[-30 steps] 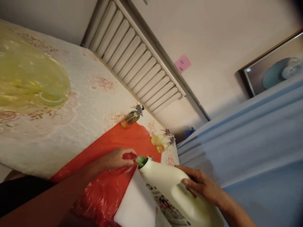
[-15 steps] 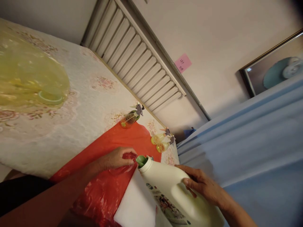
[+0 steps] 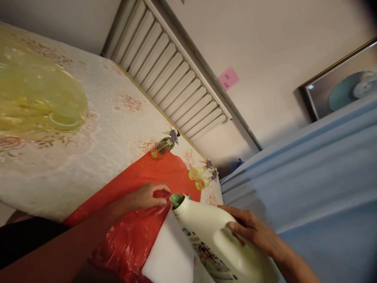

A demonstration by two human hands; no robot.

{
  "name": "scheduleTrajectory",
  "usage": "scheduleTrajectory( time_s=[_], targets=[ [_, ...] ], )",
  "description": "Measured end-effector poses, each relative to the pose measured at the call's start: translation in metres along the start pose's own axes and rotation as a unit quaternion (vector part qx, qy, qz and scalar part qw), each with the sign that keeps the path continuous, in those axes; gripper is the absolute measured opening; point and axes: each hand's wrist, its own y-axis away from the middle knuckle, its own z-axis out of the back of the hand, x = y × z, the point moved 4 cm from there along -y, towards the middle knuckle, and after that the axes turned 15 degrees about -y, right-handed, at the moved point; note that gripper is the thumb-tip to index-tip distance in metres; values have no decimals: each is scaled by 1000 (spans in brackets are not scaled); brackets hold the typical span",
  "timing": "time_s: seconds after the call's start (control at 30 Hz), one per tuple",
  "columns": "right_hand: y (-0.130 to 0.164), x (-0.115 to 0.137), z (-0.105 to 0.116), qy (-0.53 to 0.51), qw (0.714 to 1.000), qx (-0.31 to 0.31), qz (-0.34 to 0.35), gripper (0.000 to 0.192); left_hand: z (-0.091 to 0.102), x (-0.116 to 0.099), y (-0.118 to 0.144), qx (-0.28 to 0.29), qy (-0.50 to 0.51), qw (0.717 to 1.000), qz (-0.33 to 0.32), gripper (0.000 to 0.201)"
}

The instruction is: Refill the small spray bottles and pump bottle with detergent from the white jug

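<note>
My right hand (image 3: 250,230) is wrapped round the handle of a large cream detergent jug (image 3: 218,224). The jug leans over to the left, its uncapped mouth showing a green pour spout (image 3: 176,200). Just left of that mouth, my left hand (image 3: 149,197) pinches bunched plastic of a red plastic bag (image 3: 120,245), thumb and fingers curled. A white block-like piece (image 3: 171,251) lies between the bag and the jug. Whether liquid leaves the spout I cannot tell. Much of the bag below my left forearm is hidden.
Beyond the hands, a red sheet (image 3: 165,169) covers part of the floral tablecloth (image 3: 108,129). Spray bottles stand there: an amber one (image 3: 160,148) and two yellow ones (image 3: 202,182). A yellow-green plastic bag (image 3: 44,94) is at left, a radiator (image 3: 171,70) behind, blue cloth (image 3: 309,188) at right.
</note>
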Motion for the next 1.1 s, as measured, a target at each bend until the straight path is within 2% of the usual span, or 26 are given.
scheduleTrajectory(
  time_s=[1.1],
  targets=[
    [-1,1,1,6,1000,-2,-8,66,-1,3,0,-4,-1,1000,-8,28]
  ],
)
